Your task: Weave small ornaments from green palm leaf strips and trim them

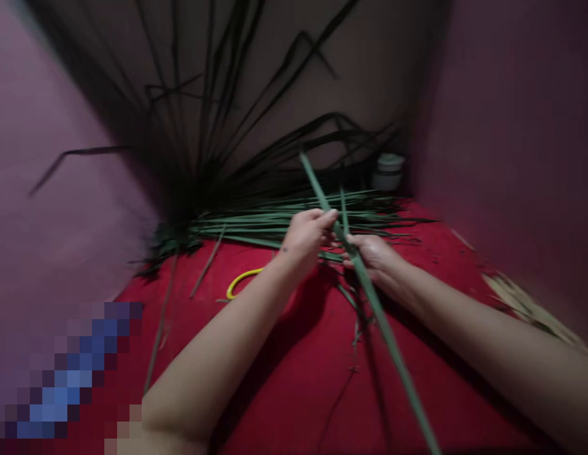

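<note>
A long green leaf strip (387, 335) runs from the middle of the head view down to the bottom edge. My left hand (309, 232) pinches it between thumb and fingers near its upper part. Just to the right, my right hand (370, 254) is closed on the same strip, with its fingers partly hidden behind it. A thinner green piece stands up beside the strip between my hands. Behind them lies a pile of long green leaves (246, 222) on the red cloth (284, 360).
A yellow loop-shaped handle (234, 282) shows beside my left forearm. At the back stand tall dark leaves (213, 120) against the wall, with a white container (387, 172) to their right. Pale dry strips (531, 306) lie along the right edge. Thin scraps are scattered about the cloth.
</note>
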Demonstrator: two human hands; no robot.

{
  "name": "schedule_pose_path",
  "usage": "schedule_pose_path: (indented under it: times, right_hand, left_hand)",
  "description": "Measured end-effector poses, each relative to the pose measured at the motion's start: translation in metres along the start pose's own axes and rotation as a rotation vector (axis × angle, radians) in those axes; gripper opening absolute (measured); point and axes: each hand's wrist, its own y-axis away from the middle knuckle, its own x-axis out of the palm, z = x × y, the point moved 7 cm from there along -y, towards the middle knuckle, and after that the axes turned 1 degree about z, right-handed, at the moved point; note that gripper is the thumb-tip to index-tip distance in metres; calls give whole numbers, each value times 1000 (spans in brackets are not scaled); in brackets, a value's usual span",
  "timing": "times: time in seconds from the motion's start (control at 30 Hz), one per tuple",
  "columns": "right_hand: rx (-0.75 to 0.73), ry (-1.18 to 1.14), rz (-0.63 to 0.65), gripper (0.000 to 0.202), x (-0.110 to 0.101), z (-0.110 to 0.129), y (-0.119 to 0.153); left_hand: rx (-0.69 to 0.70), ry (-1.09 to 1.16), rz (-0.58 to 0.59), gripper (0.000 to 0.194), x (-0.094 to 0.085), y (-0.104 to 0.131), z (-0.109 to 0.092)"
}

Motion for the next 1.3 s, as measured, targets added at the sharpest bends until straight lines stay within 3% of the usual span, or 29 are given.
schedule_pose_path:
  times: [0.07, 0.2, 0.43, 0.67, 0.83, 1.1, 1.3]
  right_hand:
    - [5, -39, -1, 21, 0, 1, -3]
    - [-5, -109, 44, 25, 1, 1, -6]
    - [81, -112, 169, 22, 8, -9, 12]
    - [53, -94, 78, 24, 13, -14, 18]
    - [57, -114, 33, 20, 7, -14, 9]
    - [-23, -119, 15, 34, -1, -7, 3]
    - [-86, -78, -51, 31, 1, 3, 8]
  left_hand:
    - [4, 30, 48, 23, 2, -2, 0]
    - [-100, -9, 172, 17, 16, 3, 18]
    - [9, -91, 15, 21, 0, -2, 16]
    - [-18, -77, -17, 15, -7, -8, 21]
    - [19, -32, -36, 12, -10, -8, 11]
    - [-142, -57, 122, 16, 17, 11, 32]
    - [-86, -16, 127, 14, 30, 21, 12]
